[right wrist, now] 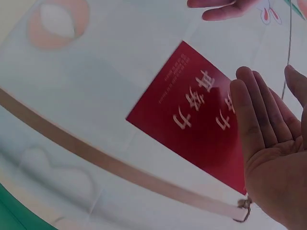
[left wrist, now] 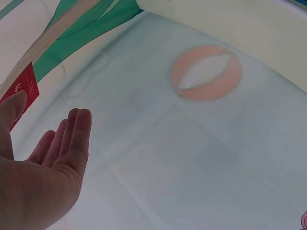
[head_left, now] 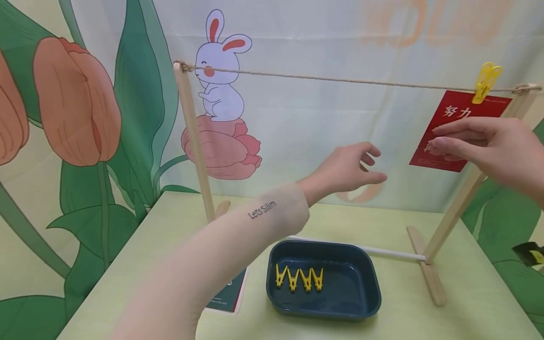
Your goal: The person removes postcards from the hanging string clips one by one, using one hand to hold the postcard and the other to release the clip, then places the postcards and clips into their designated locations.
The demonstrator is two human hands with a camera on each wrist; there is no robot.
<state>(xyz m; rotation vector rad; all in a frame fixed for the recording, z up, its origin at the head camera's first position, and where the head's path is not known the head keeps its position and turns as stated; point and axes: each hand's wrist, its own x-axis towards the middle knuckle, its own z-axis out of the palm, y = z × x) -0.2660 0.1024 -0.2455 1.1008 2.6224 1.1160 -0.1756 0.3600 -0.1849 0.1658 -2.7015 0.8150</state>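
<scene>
hanging from the string (head_left: 340, 79) at its right end, a red card (head_left: 456, 127) is held by one yellow peg (head_left: 486, 81), just beside the right post (head_left: 467, 189) of the wooden frame. the right hand (head_left: 488, 141) is raised in front of the card, fingers straight and relaxed, gripping nothing; its fingertips (head_left: 437, 141) overlap the card's left part in the head view, and i cannot tell whether they touch it. from the right wrist the card (right wrist: 192, 120) shows white characters, with the open palm (right wrist: 273, 153) next to it.

the left hand (head_left: 348, 167) hangs in the air below the string, between the two posts and left of the card, apart from it, fingers loosely spread and empty. the left wrist view shows the same slack palm (left wrist: 43, 172) before the backdrop, with a corner of the card (left wrist: 24, 88) at the edge.

on the table (head_left: 425, 321) below sits a dark tray (head_left: 361, 293) holding four yellow pegs (head_left: 299, 278) in a row. a dark card (head_left: 229, 295) lies just left of the tray, partly under the left sleeve (head_left: 238, 236).
</scene>
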